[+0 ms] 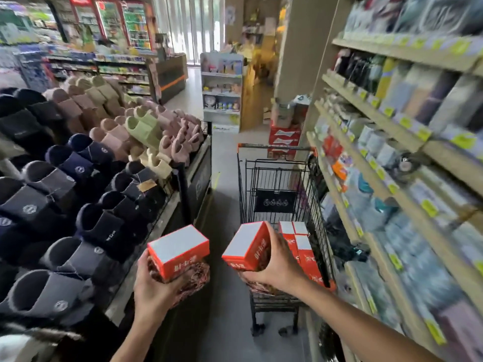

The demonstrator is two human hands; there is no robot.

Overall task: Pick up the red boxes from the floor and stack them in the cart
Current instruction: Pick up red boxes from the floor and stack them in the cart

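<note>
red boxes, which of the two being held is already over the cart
The box in the right hand, red box: it overlaps the cart basket. The left hand's box hangs beside the cart, over the aisle.

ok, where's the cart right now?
Head view: the cart stands in the aisle ahead, right of centre, beside the right-hand shelves, red boxes already inside.

Rows of dark, pink, beige and green slippers [86,163] fill a display stand on the left, price-tagged shelves [407,142] of packaged goods line the right, and farther down the aisle stand a small display rack [221,92] and drink coolers [122,22].
</note>
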